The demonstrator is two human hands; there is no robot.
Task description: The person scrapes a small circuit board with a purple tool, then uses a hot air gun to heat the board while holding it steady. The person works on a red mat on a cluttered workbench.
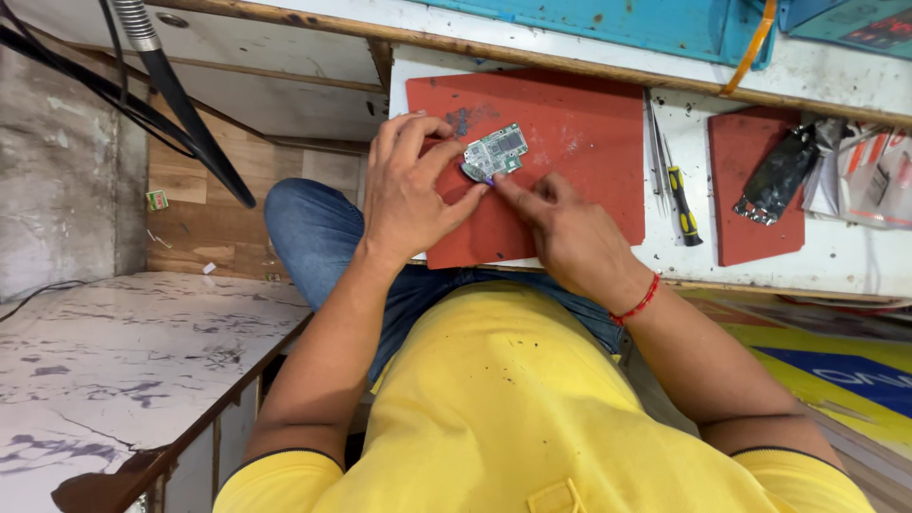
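A small green and silver circuit board (pixel 498 152) lies on a red work mat (pixel 579 133) on the white bench. My left hand (pixel 410 185) rests on the mat's left part, its fingers curled around the board's left edge and thumb touching the lower corner. My right hand (pixel 560 228) comes from the lower right, with a red thread on its wrist. Its fingertips pinch a small purple-tipped item at the board's lower edge; what the item is I cannot tell.
A yellow-handled screwdriver (pixel 682 204) and metal tweezers (pixel 655 152) lie right of the mat. A smaller red mat (pixel 750 199) carries a black foil pouch (pixel 777 176). Packets sit at the far right. Black cables (pixel 180 104) hang at upper left above a marble shelf (pixel 123 351).
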